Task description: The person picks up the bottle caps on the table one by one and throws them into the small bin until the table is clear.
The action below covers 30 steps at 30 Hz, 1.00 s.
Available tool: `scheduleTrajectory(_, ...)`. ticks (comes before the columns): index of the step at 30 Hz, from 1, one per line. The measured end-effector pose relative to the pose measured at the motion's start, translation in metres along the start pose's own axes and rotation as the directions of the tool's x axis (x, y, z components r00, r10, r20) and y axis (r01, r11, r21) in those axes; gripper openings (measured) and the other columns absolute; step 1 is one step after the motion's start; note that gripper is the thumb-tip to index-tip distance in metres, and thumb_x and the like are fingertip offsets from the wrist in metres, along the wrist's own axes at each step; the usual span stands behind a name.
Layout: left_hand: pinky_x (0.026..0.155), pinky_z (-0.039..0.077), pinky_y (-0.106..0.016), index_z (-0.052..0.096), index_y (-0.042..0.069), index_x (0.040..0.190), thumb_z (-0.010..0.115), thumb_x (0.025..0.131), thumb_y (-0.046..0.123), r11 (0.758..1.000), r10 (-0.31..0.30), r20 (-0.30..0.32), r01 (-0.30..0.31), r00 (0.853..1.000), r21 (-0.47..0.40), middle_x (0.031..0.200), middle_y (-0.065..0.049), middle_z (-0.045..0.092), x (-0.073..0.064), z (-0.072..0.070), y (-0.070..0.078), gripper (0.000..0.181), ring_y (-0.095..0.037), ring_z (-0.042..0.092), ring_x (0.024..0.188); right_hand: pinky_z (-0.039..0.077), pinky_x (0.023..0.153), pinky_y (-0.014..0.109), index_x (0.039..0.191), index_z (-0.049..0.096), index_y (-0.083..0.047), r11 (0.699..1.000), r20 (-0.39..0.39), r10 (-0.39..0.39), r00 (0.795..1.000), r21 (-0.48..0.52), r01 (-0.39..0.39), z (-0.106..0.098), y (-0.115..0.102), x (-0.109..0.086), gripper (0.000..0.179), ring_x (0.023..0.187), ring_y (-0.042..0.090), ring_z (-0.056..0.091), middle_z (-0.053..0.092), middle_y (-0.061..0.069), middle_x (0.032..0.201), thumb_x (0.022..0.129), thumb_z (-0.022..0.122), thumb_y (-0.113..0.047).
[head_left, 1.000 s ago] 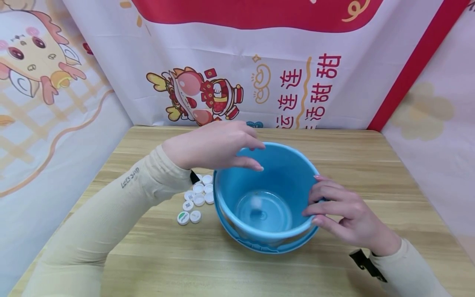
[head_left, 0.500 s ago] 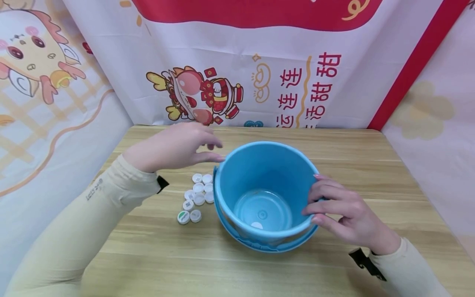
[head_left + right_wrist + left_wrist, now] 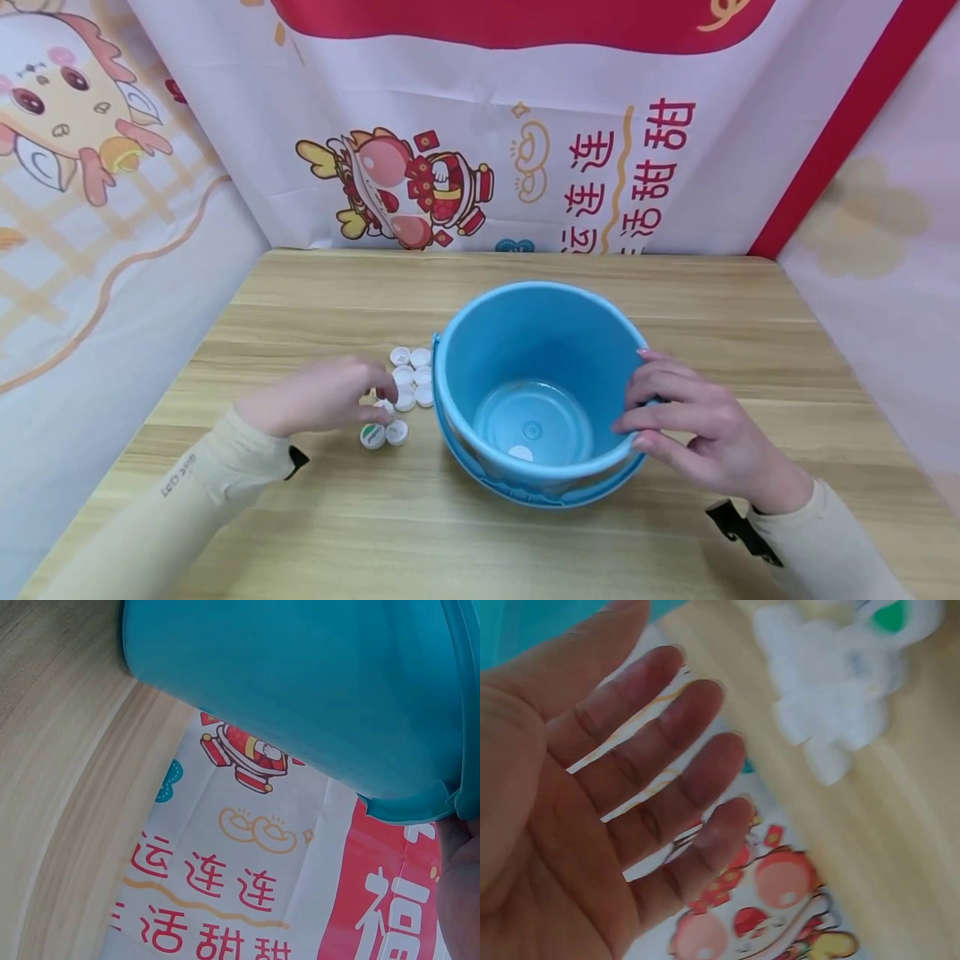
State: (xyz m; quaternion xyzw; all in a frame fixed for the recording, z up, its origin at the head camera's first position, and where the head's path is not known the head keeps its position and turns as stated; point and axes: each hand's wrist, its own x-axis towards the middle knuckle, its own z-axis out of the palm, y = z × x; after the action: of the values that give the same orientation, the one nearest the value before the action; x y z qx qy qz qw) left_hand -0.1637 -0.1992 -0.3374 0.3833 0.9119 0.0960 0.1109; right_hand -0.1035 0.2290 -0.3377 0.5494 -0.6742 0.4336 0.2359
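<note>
A blue bucket (image 3: pixel 540 333) stands on the table, its handle lowered around its front. My right hand (image 3: pixel 697 425) grips the bucket's right rim, fingers inside and thumb at the front edge. One white bottle cap (image 3: pixel 521 453) lies on the bucket's floor, close to the near wall. Left of the bucket is a cluster of white bottle caps (image 3: pixel 403 377); one of them, a cap with a green mark (image 3: pixel 372 436), sits at the near end. My left hand (image 3: pixel 322 396), blurred, reaches over the cluster's left side. In the left wrist view its fingers (image 3: pixel 697 780) are loosely extended, holding nothing.
The wood-grain table (image 3: pixel 465 550) ends at a printed cloth backdrop (image 3: pixel 465 92) behind the bucket. Cloth walls also rise at the left and right. The bucket handle (image 3: pixel 517 492) juts out a little past the front rim.
A white cap dropped into the bucket and settled near its front wall. My left hand moved from above the bucket leftward, then down to the caps. My right hand stayed on the rim.
</note>
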Motion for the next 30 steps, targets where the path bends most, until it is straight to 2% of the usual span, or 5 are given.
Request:
scheduleTrajectory(5,0.077,0.054,-0.035,0.075,0.017,0.098,0.081,0.082,0.023,0.998,-0.037,0.035,0.039,0.999,-0.046,0.096,0.006,0.068,-0.009,0.026,-0.008,0.018,-0.012,0.064,0.086,0.028,0.115,0.042,0.098,0.075,-0.005,1.0,0.001,0.003,1.0,0.003,-0.003,0.0,0.0,0.0,0.016,0.098,0.024,0.056,0.064,0.011,0.094,0.095,0.068,-0.019)
scheduleTrajectory(12,0.074,0.053,-0.034,0.075,0.018,0.097,0.083,0.08,0.02,0.998,-0.061,0.019,0.061,0.998,-0.017,0.094,0.007,0.067,-0.016,0.043,-0.017,0.019,-0.009,0.06,0.081,0.029,0.115,0.041,0.099,0.075,-0.005,1.0,0.0,0.013,1.0,0.002,-0.013,-0.001,0.0,-0.001,0.016,0.099,0.024,0.056,0.064,0.012,0.095,0.095,0.068,-0.019)
scheduleTrajectory(17,0.078,0.054,-0.036,0.075,0.016,0.097,0.084,0.079,0.019,0.998,-0.058,0.006,0.059,0.998,-0.012,0.097,0.005,0.068,-0.018,0.049,-0.017,0.021,-0.011,0.062,0.087,0.029,0.115,0.04,0.098,0.075,-0.004,1.0,-0.002,0.01,1.0,0.012,-0.01,0.0,0.0,0.0,0.016,0.099,0.024,0.056,0.064,0.012,0.095,0.095,0.069,-0.018)
scheduleTrajectory(21,0.08,0.054,-0.037,0.076,0.014,0.098,0.084,0.079,0.019,0.995,-0.095,0.007,0.096,0.995,-0.037,0.098,0.004,0.067,-0.019,0.052,-0.015,0.022,-0.013,0.063,0.089,0.029,0.115,0.04,0.098,0.075,-0.004,1.0,-0.004,0.004,1.0,0.022,-0.004,0.001,0.0,0.001,0.016,0.098,0.024,0.056,0.064,0.012,0.094,0.095,0.068,-0.017)
scheduleTrajectory(30,0.073,0.053,-0.031,0.076,0.013,0.093,0.085,0.078,0.016,0.994,-0.092,-0.009,0.092,0.996,-0.058,0.09,0.005,0.064,-0.019,0.055,-0.014,0.018,-0.011,0.061,0.082,0.028,0.116,0.04,0.097,0.075,-0.003,0.999,-0.013,0.003,1.0,0.036,-0.002,0.002,-0.001,0.003,0.016,0.099,0.024,0.056,0.064,0.012,0.094,0.095,0.068,-0.017)
